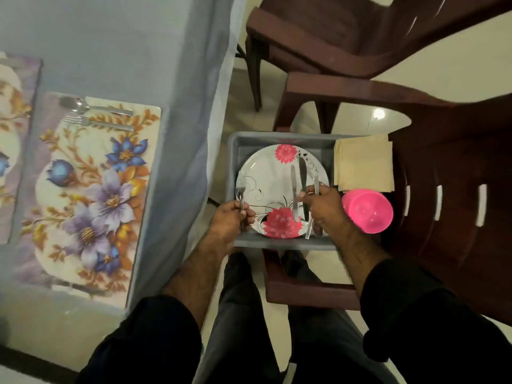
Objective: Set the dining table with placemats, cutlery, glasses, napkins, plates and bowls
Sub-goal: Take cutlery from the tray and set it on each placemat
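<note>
Partly hidden: fork handle inside left hand.

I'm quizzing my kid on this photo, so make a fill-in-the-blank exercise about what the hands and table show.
1. The left hand grips a ____.
2. The plate lies in a grey ____.
3. On the placemat, a fork lies beside a ____.
4. The bowls are ____ in colour.

Missing words: fork; tub; spoon; pink

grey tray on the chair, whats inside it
The grey tray holds a floral plate with two knives lying on it. Whether more plates sit beneath is hidden.
</note>
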